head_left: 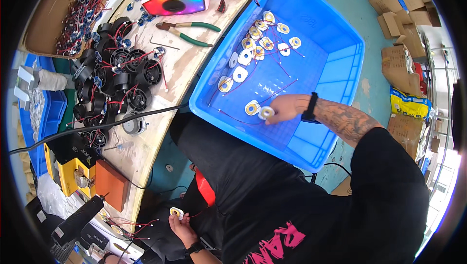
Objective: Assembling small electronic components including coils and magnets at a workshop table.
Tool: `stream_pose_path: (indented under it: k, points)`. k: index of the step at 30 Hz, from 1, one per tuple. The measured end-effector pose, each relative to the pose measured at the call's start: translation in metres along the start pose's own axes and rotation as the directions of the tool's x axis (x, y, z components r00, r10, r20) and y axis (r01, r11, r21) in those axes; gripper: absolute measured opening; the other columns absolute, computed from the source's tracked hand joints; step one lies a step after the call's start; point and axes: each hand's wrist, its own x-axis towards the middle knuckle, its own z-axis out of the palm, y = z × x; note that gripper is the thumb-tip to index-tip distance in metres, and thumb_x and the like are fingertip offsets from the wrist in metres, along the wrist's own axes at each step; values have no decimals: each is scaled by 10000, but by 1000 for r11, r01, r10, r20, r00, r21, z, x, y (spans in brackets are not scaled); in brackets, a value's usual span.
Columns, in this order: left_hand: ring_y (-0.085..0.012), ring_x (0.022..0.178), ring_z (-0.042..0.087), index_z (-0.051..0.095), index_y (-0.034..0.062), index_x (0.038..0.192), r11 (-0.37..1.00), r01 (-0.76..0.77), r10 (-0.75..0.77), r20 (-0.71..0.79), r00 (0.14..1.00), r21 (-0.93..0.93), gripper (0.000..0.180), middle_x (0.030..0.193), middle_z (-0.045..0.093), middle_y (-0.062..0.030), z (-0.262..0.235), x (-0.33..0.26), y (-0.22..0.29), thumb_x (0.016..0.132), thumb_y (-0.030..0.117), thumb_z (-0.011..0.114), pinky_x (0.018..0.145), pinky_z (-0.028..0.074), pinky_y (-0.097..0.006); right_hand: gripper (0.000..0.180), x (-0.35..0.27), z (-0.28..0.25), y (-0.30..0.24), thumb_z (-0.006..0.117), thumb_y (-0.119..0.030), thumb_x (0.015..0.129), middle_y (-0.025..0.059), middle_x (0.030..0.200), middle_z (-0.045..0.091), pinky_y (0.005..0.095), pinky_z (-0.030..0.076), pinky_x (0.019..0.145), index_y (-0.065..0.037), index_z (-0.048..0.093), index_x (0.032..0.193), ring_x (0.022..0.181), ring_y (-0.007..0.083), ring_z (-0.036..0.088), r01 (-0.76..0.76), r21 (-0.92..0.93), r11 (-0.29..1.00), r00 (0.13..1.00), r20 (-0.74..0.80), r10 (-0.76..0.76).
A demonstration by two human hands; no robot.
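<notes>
My right hand (284,108) reaches into a large blue plastic bin (335,69) and pinches a small white ring-shaped part (266,113) just above the bin's floor. Beside it lies another white part with a yellow ring (252,108). Several more such white parts with thin red wires (240,74) are scattered along the bin's left and far sides. Low in the view, by my lap, my left hand (182,227) is closed on a white disc with a yellow ring (176,212); a red wire trails from it to the right.
On the worktable (160,74) lie a heap of black round wired units (119,76), green-handled pliers (192,30), a hex key (164,44) and a lit orange-and-white device (175,1). A black cable (97,127) crosses the table. A power screwdriver (78,220) is at lower left.
</notes>
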Motion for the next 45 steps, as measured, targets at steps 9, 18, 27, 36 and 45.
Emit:
stream_pose_path:
  k: [9, 18, 27, 36, 45]
  points:
    - [-146, 754, 679, 578, 106, 1175, 999, -10, 8, 68, 998, 33, 226, 960, 664, -17, -1, 11, -2, 1056, 296, 549, 670, 509, -234, 101, -93, -91, -2, 721, -55, 752, 117, 923, 734, 378, 567, 746, -22, 721, 848, 842, 300, 709, 108, -312, 944, 64, -945, -320]
    - [-134, 741, 679, 582, 105, 1149, 998, -7, 4, 65, 998, 60, 215, 936, 664, -9, 3, 7, 1, 1054, 297, 563, 650, 506, -220, 220, 31, -14, 24, 719, -256, 763, 141, 859, 680, 495, 561, 707, -49, 663, 809, 801, 376, 681, 44, -589, 807, 876, -365, -314]
    - [-153, 755, 694, 586, 93, 1134, 997, -7, 4, 45, 999, 81, 210, 963, 675, -19, 2, 4, -2, 1052, 285, 568, 665, 505, -233, 530, 74, 64, 22, 759, -259, 801, 209, 1049, 663, 518, 546, 785, -80, 483, 1216, 961, 418, 672, 42, -106, 993, 826, -556, -94]
    - [-150, 709, 698, 558, 71, 1096, 994, -17, 10, 63, 998, 104, 191, 895, 672, -52, 15, 5, 6, 1062, 260, 568, 634, 544, -222, 394, 97, 69, -18, 724, -284, 834, 215, 914, 715, 504, 544, 787, -67, 600, 1139, 904, 419, 697, 51, 278, 959, 794, -593, 130]
    - [-153, 716, 691, 575, 87, 1110, 995, -39, 33, 66, 997, 93, 201, 934, 670, -29, 1, 3, -6, 1055, 280, 567, 640, 495, -232, 545, 113, -23, -19, 789, -403, 801, 169, 1072, 670, 459, 572, 789, -65, 624, 1196, 968, 368, 695, -161, 10, 987, 468, -879, 85]
